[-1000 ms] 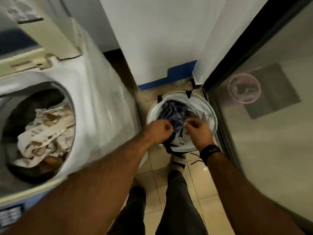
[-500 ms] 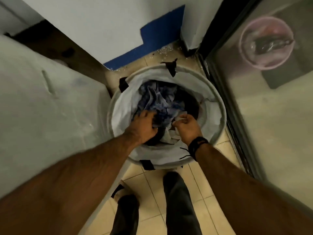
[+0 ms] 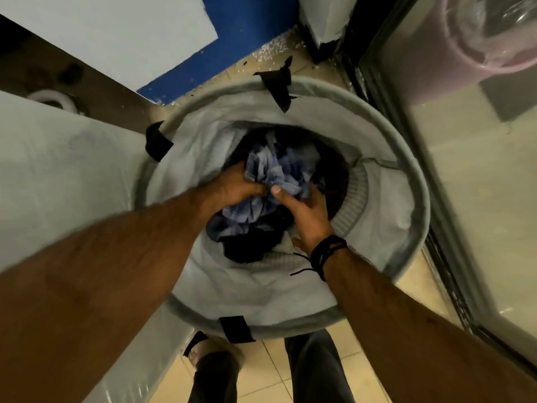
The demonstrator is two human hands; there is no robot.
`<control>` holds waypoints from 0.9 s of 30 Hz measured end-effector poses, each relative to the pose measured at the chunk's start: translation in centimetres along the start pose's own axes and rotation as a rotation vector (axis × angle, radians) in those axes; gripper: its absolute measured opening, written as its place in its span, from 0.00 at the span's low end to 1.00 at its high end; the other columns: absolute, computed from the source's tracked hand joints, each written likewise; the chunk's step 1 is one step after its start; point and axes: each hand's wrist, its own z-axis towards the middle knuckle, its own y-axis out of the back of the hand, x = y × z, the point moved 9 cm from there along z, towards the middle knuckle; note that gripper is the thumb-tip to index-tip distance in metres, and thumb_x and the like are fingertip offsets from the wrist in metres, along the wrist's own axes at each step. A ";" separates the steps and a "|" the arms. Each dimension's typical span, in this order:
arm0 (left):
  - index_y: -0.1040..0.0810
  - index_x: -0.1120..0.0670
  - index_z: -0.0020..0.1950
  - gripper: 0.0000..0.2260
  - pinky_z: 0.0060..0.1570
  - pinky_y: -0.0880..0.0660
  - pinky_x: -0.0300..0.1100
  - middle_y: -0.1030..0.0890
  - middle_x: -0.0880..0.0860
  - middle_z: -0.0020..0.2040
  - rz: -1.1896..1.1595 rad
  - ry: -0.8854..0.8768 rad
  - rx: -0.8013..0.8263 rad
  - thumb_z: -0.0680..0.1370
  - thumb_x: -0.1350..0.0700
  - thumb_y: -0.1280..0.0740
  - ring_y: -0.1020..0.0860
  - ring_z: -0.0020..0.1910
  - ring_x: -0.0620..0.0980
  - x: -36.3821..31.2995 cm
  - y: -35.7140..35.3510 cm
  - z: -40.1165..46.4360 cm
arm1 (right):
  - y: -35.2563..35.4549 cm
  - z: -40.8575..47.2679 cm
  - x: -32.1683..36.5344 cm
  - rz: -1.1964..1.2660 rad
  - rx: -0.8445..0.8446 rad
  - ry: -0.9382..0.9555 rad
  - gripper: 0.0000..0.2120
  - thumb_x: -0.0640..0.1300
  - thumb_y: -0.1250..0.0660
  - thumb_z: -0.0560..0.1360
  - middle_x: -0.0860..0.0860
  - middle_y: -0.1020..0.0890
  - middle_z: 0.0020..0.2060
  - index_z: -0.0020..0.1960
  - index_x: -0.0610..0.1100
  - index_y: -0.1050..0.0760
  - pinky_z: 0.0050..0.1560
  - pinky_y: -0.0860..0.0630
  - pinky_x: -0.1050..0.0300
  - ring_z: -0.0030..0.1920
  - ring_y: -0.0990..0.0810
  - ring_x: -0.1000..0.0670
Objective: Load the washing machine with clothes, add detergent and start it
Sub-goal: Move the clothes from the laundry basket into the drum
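A round white laundry basket [image 3: 406, 181] with black tabs on its rim stands on the tiled floor. Inside lies a crumpled blue checked garment [image 3: 276, 170] on top of dark clothes [image 3: 252, 245]. My left hand [image 3: 235, 187] is deep in the basket, its fingers closed on the left side of the blue garment. My right hand [image 3: 305, 210], with a black band at the wrist, grips the same garment from the right, thumb pressed on the cloth. The washing machine's white side [image 3: 58, 175] fills the left; its drum is out of view.
A glass door [image 3: 465, 170] runs down the right, close to the basket, with a pink bucket [image 3: 499, 48] behind it. A white wall with a blue base [image 3: 232, 39] stands behind the basket. My legs in dark trousers [image 3: 313, 373] are below, on beige tiles.
The view has dropped and closed in on the basket; the machine's drum has left the frame. Both hands have pushed deeper into the basket and closed on the blue garment.
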 end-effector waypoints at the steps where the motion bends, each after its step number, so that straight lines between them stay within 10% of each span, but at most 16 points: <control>1: 0.20 0.52 0.48 0.10 0.53 0.24 0.44 0.18 0.51 0.45 -0.010 0.003 0.062 0.70 0.53 0.24 0.20 0.51 0.53 -0.2 -1.2 -0.7 | -0.2 -0.1 -0.1 0.011 -0.024 -0.016 0.50 0.58 0.18 0.61 0.53 0.23 0.68 0.77 0.51 0.37 0.65 0.24 0.48 0.64 0.21 0.53; 5: 0.26 0.60 0.67 0.25 0.65 0.28 0.45 0.20 0.54 0.63 -0.278 0.058 0.495 0.71 0.59 0.27 0.24 0.64 0.51 -1.8 -7.5 -6.1 | 0.4 -0.2 -1.7 0.067 -0.133 -0.139 0.67 0.65 0.15 0.47 0.50 0.27 0.72 0.78 0.55 0.43 0.64 0.23 0.42 0.66 0.23 0.47; 10: 0.20 0.54 0.57 0.17 0.54 0.23 0.46 0.17 0.54 0.52 -0.359 0.272 0.801 0.70 0.66 0.29 0.19 0.54 0.52 -0.9 -9.6 -10.2 | 2.5 -1.7 -1.7 0.049 -0.097 -0.181 0.24 0.36 0.24 0.69 0.42 0.16 0.54 0.64 0.41 0.25 0.51 0.16 0.47 0.50 0.15 0.43; 15: 0.24 0.57 0.32 0.04 0.35 0.31 0.40 0.24 0.50 0.29 -0.101 0.150 0.274 0.67 0.60 0.31 0.26 0.31 0.48 -0.9 -6.4 -6.0 | 4.2 -2.0 -1.4 -0.101 -0.250 -0.179 0.03 0.35 0.30 0.69 0.45 0.18 0.36 0.42 0.38 0.19 0.38 0.25 0.54 0.37 0.21 0.45; 20: 0.18 0.55 0.44 0.10 0.51 0.21 0.50 0.16 0.60 0.46 -0.028 0.136 -0.313 0.66 0.57 0.34 0.18 0.49 0.59 3.9 0.3 -1.4 | 5.7 -2.4 -1.9 -0.217 -0.211 -0.203 0.03 0.38 0.29 0.66 0.49 0.21 0.30 0.35 0.42 0.22 0.35 0.28 0.55 0.33 0.24 0.46; 27: 0.26 0.56 0.67 0.28 0.61 0.25 0.50 0.22 0.59 0.64 0.181 0.240 -0.112 0.68 0.55 0.27 0.23 0.62 0.57 10.2 -0.4 1.9 | 6.6 -1.2 -3.4 -0.179 -0.150 -0.217 0.02 0.36 0.28 0.66 0.46 0.18 0.32 0.39 0.38 0.19 0.42 0.21 0.50 0.36 0.20 0.44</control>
